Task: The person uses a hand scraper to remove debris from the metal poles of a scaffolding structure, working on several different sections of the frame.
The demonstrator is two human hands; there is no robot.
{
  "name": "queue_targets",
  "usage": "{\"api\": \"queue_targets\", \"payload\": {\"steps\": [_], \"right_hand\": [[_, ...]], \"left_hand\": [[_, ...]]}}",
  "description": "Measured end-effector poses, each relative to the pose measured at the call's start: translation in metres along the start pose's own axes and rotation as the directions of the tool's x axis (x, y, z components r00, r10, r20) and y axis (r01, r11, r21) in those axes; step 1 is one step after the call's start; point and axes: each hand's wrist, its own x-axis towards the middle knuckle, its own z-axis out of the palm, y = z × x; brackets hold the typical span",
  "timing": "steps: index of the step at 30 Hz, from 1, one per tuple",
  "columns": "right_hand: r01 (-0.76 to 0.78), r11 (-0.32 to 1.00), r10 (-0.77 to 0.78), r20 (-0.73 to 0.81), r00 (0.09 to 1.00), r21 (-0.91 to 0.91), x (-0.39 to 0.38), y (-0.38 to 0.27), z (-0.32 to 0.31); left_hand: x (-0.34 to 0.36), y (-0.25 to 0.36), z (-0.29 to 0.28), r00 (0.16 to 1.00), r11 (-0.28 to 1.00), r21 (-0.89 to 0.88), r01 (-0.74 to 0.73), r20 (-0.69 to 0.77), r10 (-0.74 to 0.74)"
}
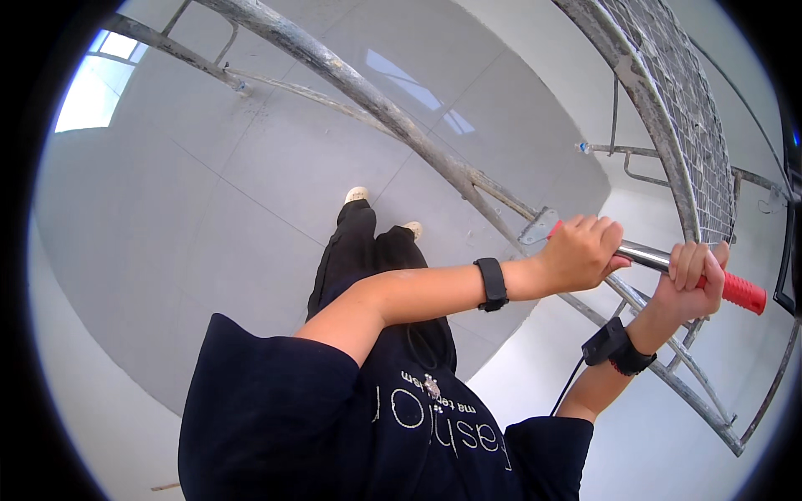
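Observation:
Both my hands grip a long-handled scraper with a grey metal blade (pixel 539 225), a shiny metal shaft (pixel 643 254) and a red end grip (pixel 743 293). My left hand (pixel 583 250) is wrapped round it close behind the blade, where a bit of red shows. Farther back, my right hand (pixel 695 280) closes round the shaft just ahead of the red end grip. The blade points left and overlaps a scaffold tube (pixel 501 196) in the picture; whether they touch, I cannot tell. A black band (pixel 491 284) circles my left wrist, and a black device (pixel 608 342) with a cable sits on my right.
Paint-spattered scaffold tubes (pixel 351 79) cross above the grey tiled floor (pixel 251 217). A mesh scaffold platform (pixel 681 100) stands at the upper right, and more scaffold bars (pixel 693 367) lie right of my forearm. White wall (pixel 535 376) shows beyond. A bright window (pixel 96 83) is at the far left.

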Motion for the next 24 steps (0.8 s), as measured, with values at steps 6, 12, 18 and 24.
{"api": "queue_targets", "payload": {"steps": [6, 12, 18, 24], "right_hand": [[-0.032, 0.996, 0.039, -0.082, 0.996, 0.088, 0.01, 0.041, 0.004], [0.01, 1.0, -0.009, -0.049, 0.999, 0.012, 0.004, 0.001, -0.005], [-0.031, 0.999, 0.029, -0.064, 0.998, -0.021, 0.007, -0.009, -0.009], [-0.024, 0.997, 0.032, -0.103, 0.994, 0.076, 0.012, 0.068, 0.016]], "left_hand": [[-0.004, -0.029, -0.009, 0.997, 0.994, 0.088, 0.071, 0.035, -0.075], [0.003, 0.004, 0.002, 1.0, 1.0, -0.001, 0.019, -0.023, -0.019], [0.004, 0.005, 0.01, 0.999, 0.998, -0.054, 0.036, 0.021, -0.035], [-0.007, -0.056, -0.024, 0.988, 0.99, 0.088, 0.108, 0.096, -0.117]]}}
